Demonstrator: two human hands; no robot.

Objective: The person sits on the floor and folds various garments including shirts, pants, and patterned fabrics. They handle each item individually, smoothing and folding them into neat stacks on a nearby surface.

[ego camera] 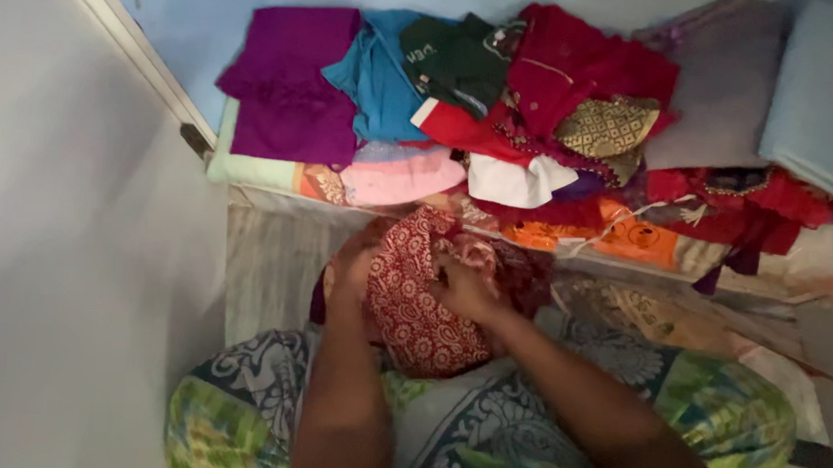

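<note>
**Red printed cloth held in my lap**

Far to the left of the red printed cotton cloth (418,304) stands a pale grey wall (60,247), close against my knee, so I keep my elbows in.

My left hand (351,264) is curled around the left edge of the cloth, fingers closed on it, to keep that side from sliding off my lap. The cloth itself lies bunched over my knees, on my green and grey patterned garment (483,433), which serves as a soft surface to work against.

My right hand (466,288) presses on the cloth's right side, fingers pinched into a fold of it; both hands grip it so the fabric stays taut between them.

Beyond the cloth, farther from me, is a heap of clothes within arm's reach: a purple folded garment (292,79) to its upper left, a teal one (377,73) beside that, red pieces with gold embroidery (582,82) above, and a grey-blue cushion (821,93) far to the upper right.
</note>
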